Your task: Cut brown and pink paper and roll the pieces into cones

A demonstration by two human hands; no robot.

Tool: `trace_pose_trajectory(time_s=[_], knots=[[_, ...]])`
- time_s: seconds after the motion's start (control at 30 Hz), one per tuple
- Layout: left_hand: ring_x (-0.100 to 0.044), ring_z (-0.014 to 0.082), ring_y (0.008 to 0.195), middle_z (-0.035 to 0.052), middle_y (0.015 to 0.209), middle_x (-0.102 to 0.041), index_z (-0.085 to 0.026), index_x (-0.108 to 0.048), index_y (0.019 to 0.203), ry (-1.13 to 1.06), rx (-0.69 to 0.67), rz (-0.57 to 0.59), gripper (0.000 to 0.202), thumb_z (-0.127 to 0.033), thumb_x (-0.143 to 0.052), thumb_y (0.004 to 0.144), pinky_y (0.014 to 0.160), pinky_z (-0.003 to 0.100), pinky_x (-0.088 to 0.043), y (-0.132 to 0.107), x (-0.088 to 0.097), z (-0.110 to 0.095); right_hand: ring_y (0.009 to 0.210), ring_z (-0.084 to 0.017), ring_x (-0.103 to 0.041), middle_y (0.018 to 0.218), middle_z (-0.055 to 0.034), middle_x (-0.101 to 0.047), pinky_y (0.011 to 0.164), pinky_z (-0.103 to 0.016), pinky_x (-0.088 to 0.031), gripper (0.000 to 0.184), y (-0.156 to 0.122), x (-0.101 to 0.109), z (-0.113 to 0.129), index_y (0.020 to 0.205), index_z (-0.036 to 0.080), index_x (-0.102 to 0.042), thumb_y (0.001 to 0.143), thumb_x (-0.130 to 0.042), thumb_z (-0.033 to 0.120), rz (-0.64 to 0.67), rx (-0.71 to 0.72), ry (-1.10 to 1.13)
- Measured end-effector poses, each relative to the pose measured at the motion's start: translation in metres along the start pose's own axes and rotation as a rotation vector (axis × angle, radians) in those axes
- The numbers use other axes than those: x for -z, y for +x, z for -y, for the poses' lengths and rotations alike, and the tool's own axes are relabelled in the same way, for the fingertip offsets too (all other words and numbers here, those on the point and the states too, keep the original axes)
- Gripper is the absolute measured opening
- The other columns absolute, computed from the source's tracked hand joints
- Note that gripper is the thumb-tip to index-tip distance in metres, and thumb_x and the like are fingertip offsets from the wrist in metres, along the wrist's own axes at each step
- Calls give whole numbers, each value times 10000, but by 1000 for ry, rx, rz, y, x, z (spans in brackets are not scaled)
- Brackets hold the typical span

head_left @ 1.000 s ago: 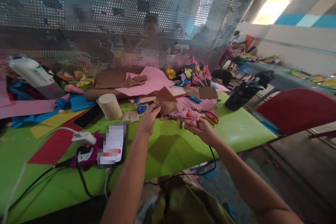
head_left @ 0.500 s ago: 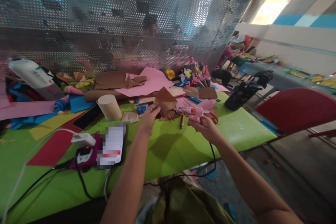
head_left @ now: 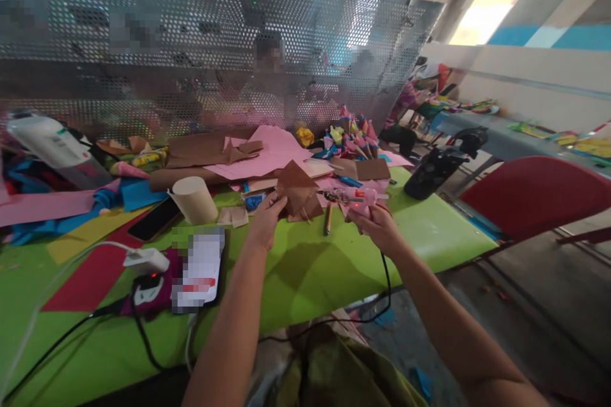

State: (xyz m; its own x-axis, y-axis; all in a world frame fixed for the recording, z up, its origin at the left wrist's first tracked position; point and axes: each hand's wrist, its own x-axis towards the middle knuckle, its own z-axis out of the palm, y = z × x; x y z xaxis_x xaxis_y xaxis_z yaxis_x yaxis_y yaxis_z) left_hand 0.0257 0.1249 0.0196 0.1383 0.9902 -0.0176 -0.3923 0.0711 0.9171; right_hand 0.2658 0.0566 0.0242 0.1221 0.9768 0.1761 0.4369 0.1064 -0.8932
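My left hand pinches the lower edge of a folded brown paper piece, held just above the green table. My right hand is wrapped round a pink glue gun. Its nozzle points left, close to the right side of the brown paper. A black cord runs from the gun down over the table's front edge. A pencil lies on the table between my hands.
A beige paper cup, a phone, a power strip with cables and a blurred card lie at the left. Pink and brown sheets pile behind. A black device and a red chair stand at the right. People sit behind a perforated metal screen.
My right hand has lifted the glue gun and carried it up toward the brown paper's right side. My left hand keeps its hold on the paper.
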Motion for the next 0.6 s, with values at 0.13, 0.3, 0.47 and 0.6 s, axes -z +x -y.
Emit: trace_pose_trajectory(time_s=[0.13,0.3,0.47,0.6], knots=[[-669,182,761,7,791,-748,-208,-716,797,14,0,-6,293,-350,-835,570,659,266,-487,3,1,-1,482,-99,-378,538,31,-485,443,-249,-299,532,2,18,-3,738,177,-623,721,-673,705,-50,-52,148],[-677,167,743,-7,792,-754,-214,-708,782,-16,-21,-74,296,-314,-851,543,632,248,-505,8,2,-1,503,-94,-445,671,-1,-616,460,-245,-360,525,4,65,-15,797,197,-571,671,-709,688,-232,-46,198],[-704,184,779,-23,740,-742,-210,-666,700,-64,-6,-164,306,-247,-863,470,653,250,-540,11,1,-2,471,-82,-471,741,8,-609,448,-249,-375,600,6,119,-46,866,209,-534,618,-687,734,-413,-176,30],[-701,182,771,-24,725,-720,-204,-639,724,-30,-2,-143,328,-279,-854,488,620,238,-521,12,2,-3,477,-90,-501,761,-36,-633,438,-246,-328,565,5,143,-72,868,190,-545,689,-625,720,-470,-302,-88]])
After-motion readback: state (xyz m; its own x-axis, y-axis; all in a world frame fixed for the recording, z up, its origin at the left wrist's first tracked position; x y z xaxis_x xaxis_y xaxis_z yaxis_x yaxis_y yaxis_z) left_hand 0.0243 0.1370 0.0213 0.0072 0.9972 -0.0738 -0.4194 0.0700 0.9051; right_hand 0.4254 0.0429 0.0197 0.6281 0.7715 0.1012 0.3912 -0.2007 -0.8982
